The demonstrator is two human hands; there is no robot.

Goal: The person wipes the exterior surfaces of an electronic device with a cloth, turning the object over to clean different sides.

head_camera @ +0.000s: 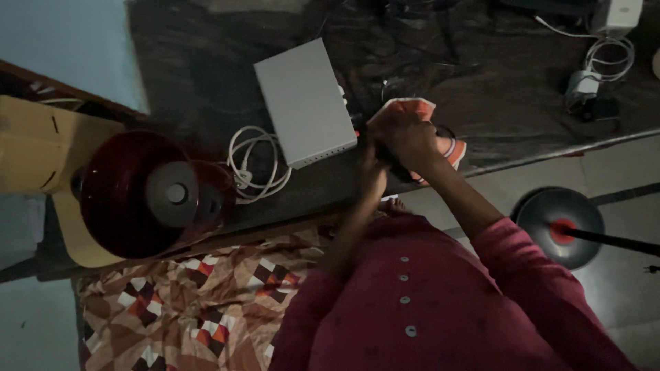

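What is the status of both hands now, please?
Left hand and right hand together on orange-white cloth. Grip unclear. Grey box beside them.

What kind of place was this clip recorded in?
Probably a dim room in a home. A dark table holds a grey box device and a coiled white cable; a patterned quilt lies below, and a fan base stands on the tiled floor.

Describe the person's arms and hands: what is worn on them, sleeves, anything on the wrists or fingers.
Both arms wear dark red sleeves pushed up to about the elbow, so the forearms are bare. They belong to a dark red garment with a row of small pale buttons down the front. The left hand and right hand are bare, with no gloves. The light is too dim to tell rings or wristbands.
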